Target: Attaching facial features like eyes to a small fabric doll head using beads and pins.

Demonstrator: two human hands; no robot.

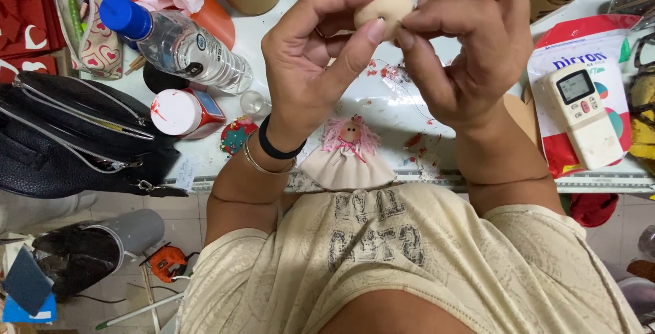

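Dough ball (383,8) pinched between fingers (355,44) of both hands, above table (382,102).

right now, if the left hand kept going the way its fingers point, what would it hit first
The left hand already touches the beige dough ball; past it the right hand looks closest, though depth is unclear.

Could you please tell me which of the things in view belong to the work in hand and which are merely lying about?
In hand:
- small cream dough-like lump, pinched by left hand and right hand
- pink-haired doll with cream fan-shaped skirt, probably

Lying about:
- clear plastic water bottle with blue cap
- white remote control
- black zipped bag
- white-lidded red jar
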